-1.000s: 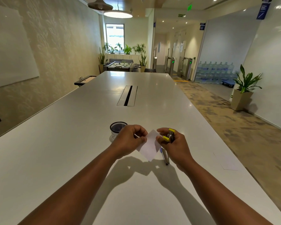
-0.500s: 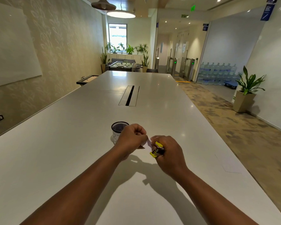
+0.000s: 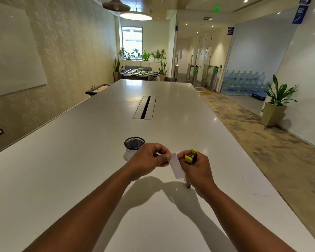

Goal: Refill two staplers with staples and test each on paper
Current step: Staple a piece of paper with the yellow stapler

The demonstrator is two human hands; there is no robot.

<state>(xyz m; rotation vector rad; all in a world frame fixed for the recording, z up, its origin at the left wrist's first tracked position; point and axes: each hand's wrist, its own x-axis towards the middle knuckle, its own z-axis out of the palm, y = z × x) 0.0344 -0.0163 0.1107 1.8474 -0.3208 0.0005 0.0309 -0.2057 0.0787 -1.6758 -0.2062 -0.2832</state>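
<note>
Fingers of the left hand are curling inward, with thumb and forefinger pinching the upper left edge of a small white paper slip. Fingers of the right hand are wrapping around a small stapler, gripping it firmly. This stapler is showing two yellow plastic end caps and a dark metal body between them; its front end is pointing up and away from the person, and the rest of its body is hidden inside the palm. The slip is a flat, narrow rectangle, matte and smooth, hanging tilted between the two hands, its upper end lying just beside the stapler's yellow nose. Whether the slip is sitting inside the stapler's mouth cannot be told.

A thin metallic object is lying on the table under the right hand, mostly covered by it; it cannot be identified. One stapler is visible in all. A second flat white sheet is lying on the table to the right, well apart from both hands, making two pieces of paper.

One round cup with a black wire mesh upper part and a pale lower band is standing upright just behind the left hand. The table is long, white and glossy, reflecting the ceiling lights, with one rectangular slot recessed along its centre.
</note>
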